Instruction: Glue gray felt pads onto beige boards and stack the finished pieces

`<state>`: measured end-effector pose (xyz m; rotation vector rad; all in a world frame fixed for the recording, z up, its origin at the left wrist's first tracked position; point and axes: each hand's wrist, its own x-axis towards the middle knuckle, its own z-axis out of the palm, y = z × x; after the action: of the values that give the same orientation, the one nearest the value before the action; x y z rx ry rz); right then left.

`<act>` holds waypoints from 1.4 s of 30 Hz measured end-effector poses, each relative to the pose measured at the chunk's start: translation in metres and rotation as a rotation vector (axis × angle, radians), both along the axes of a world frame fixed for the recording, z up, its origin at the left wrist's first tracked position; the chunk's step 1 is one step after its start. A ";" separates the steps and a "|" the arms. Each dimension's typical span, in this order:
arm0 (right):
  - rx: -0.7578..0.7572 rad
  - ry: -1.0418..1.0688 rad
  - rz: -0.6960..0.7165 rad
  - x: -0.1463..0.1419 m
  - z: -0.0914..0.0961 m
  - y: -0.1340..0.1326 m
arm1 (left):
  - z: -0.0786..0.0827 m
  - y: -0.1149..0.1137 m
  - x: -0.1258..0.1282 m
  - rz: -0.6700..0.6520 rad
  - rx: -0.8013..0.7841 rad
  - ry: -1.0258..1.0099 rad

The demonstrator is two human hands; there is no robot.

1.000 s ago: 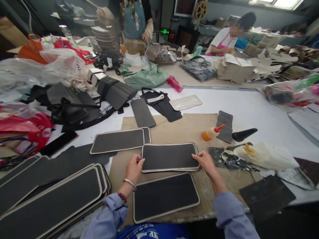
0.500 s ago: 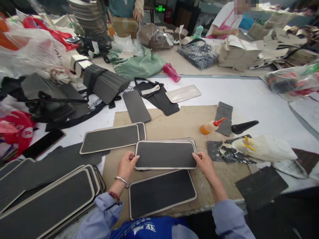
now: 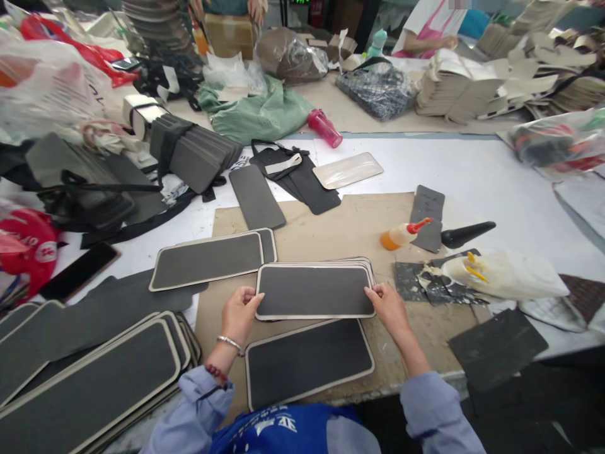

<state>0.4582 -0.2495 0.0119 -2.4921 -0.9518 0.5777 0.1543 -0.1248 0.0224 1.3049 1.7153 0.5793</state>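
Between my two hands lies a dark grey rounded panel with a pale border point(image 3: 316, 291), on top of similar panels whose edges show behind it. My left hand point(image 3: 242, 309) pinches its left edge, thumb on top. At the right edge my right hand point(image 3: 386, 306) grips it the same way. Closer to me, a second bordered panel point(image 3: 309, 364) rests flat on the brown board point(image 3: 227, 391), partly under the held one's front edge. To the left, another pale-edged panel point(image 3: 208, 261) overlaps one more beneath it.
A stack of bordered panels point(image 3: 104, 378) fills the near left. On the right lie a glue bottle with a red nozzle point(image 3: 404, 234), a black-handled tool point(image 3: 467, 234) and a white glue bag point(image 3: 505, 275). A pink bottle point(image 3: 324, 128) lies farther back; a co-worker's arm point(image 3: 428, 44) shows beyond.
Both hands keep their pinch on the panel, which stays nearly in place. The view has tilted slightly, so the background sits a little higher.
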 end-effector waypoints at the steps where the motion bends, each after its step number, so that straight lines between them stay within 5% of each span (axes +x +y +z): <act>1: 0.008 -0.006 0.005 0.000 0.001 0.000 | 0.000 0.000 0.001 0.002 0.009 -0.013; 17: 0.006 -0.043 -0.024 0.000 -0.001 0.006 | -0.007 -0.009 -0.006 0.058 0.155 -0.030; 20: 0.020 -0.072 -0.001 -0.001 -0.003 0.005 | -0.002 -0.009 -0.003 -0.117 0.424 0.190; 23: 0.010 -0.080 -0.014 -0.001 -0.006 0.005 | 0.003 -0.005 0.014 -0.473 0.666 0.329; 28: 0.019 -0.093 -0.017 -0.002 -0.008 0.005 | 0.002 -0.006 0.042 -1.000 0.685 0.461; 31: 0.015 -0.082 -0.022 -0.003 -0.007 0.005 | -0.005 -0.009 0.045 -1.086 0.644 0.483; 42: 0.010 -0.071 -0.017 -0.002 -0.008 0.004 | -0.010 -0.010 0.042 -1.090 0.578 0.459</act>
<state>0.4565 -0.2452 0.0040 -2.5240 -0.9566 0.4807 0.1963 -0.1345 0.0128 2.6398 0.8805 0.1003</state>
